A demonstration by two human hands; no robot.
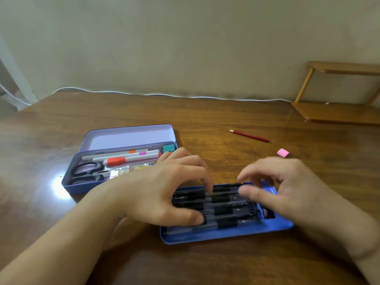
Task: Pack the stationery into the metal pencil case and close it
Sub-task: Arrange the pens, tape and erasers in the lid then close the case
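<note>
A wooden surface (205, 120) fills the lower two thirds of the frame. Left of centre sits the case (86, 186), a blue metal tin with its lid (131, 138) tipped back, lilac inside. In it lie black-handled scissors (87, 171) at the left end, white markers (127, 156) with orange and pink bands along the far side, small clear packets (123, 171) in the middle and a teal clip (168, 148) at the right end.

Lower centre, nearer the camera, lies a shallow blue tray (226, 236) holding a row of black-capped pens (224, 210) side by side. The left hand (164, 190) reaches across from the lower left and rests over the tray's left part, its fingers (205, 182) curled down with their tips on the pens and the thumb against the near pens; whether it actually grips one cannot be told. The right hand (287, 188) is over the tray's right end, blurred, its fingers loosely bent and spread; it holds nothing that shows.

Right of centre, well apart from the case, a red pencil (249, 136) lies on the surface with its point to the left. A pink eraser (283, 152) lies just below and to the right of it, near the right hand. At the upper right stands a small wooden shelf (337, 112). A white cable (164, 95) runs along the surface's far edge by the wall.
</note>
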